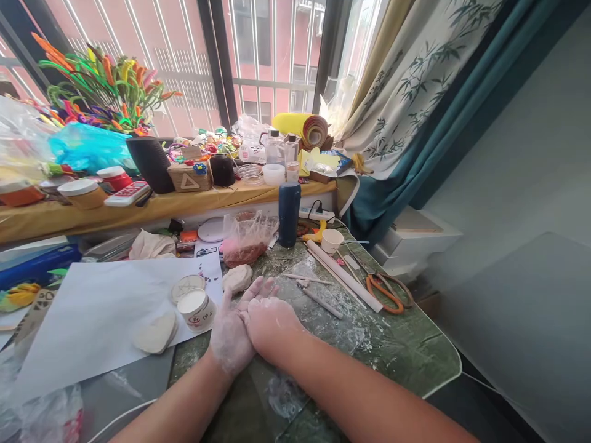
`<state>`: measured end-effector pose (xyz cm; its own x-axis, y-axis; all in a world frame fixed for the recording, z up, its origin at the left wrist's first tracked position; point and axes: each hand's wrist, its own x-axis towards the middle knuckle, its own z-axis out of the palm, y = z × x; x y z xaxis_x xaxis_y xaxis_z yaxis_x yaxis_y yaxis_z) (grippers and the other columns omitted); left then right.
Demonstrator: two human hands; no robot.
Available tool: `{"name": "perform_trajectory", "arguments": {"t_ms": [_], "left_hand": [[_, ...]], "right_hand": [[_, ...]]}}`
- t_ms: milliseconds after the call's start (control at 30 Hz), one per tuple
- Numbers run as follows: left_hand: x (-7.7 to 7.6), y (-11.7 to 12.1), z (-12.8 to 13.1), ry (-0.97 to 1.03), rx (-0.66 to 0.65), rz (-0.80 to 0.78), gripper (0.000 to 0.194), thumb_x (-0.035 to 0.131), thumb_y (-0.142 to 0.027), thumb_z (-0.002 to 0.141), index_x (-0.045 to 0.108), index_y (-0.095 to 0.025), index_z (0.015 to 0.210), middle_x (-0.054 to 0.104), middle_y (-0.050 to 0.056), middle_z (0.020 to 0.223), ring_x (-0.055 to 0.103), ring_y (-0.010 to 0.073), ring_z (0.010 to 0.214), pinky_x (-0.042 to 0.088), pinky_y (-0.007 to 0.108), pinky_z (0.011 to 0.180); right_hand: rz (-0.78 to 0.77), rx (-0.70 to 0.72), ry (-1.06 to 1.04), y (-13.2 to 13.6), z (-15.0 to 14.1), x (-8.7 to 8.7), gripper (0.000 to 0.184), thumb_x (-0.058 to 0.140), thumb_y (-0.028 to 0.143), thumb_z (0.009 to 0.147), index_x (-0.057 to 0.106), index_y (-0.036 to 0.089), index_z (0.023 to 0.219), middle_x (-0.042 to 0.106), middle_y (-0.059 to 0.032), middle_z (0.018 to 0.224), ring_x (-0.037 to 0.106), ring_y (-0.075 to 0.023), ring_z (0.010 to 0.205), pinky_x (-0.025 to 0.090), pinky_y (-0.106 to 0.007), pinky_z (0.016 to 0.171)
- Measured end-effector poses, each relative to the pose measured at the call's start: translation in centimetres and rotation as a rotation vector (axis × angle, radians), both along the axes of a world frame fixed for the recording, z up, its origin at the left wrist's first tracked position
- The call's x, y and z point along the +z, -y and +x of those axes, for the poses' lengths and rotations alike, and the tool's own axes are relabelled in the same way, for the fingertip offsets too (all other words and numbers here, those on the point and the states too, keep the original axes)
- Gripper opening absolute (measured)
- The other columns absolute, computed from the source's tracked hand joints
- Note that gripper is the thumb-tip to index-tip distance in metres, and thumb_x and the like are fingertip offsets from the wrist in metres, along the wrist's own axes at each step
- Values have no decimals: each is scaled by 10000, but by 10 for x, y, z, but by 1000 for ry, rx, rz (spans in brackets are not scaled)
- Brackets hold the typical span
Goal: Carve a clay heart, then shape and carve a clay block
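Near the lower centre of the frame I have my left hand palm up, its fingers extended and a little apart. My right hand rests on that palm with its fingers curled in; I can't tell whether they pinch anything, and whatever may lie between the hands is hidden from me.

Two pieces look already formed, left of centre: a flat, smooth heart, pale and round-edged, on the paper, and a thin disc with a star marked on it, just behind the white tub. The lump just beyond my left hand's fingers looks unshaped, thick and creased, so I judge the work partly done; how much is left I can't tell.

White, powdery residue coats both hands and smears the green, marbled table. Right of centre lie a smooth pink roller and a slim grey tool, with orange-handled scissors beyond.
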<state>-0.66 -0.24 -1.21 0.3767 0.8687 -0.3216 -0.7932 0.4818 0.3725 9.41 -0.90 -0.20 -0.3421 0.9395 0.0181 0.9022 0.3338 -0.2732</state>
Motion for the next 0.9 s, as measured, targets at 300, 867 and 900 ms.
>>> {"name": "perform_trajectory", "arguments": {"t_ms": [300,867,900], "left_hand": [[3,5,7,9,-53,126,735,352,-604,1044,391,-90,1568,521,188,1548,391,311,1507,227,477,1275],[-10,5,8,-744,73,603,381,713,-485,911,741,-182,1141,736,133,1268,640,304,1266,405,471,1189],[-11,7,7,-849,11,710,436,731,-475,898,714,-204,1239,703,129,1338,612,313,1308,399,479,1194]], "right_hand": [[48,14,-263,9,29,-25,348,371,302,1057,661,174,914,740,-122,957,674,-243,925,471,-334,827],[-215,-245,-1455,9,71,-30,459,277,560,1037,291,267,685,321,54,600,307,-147,513,348,-288,506],[-264,-227,-1503,11,70,-29,463,316,576,1024,303,266,680,321,54,593,297,-144,505,337,-287,494]]}}
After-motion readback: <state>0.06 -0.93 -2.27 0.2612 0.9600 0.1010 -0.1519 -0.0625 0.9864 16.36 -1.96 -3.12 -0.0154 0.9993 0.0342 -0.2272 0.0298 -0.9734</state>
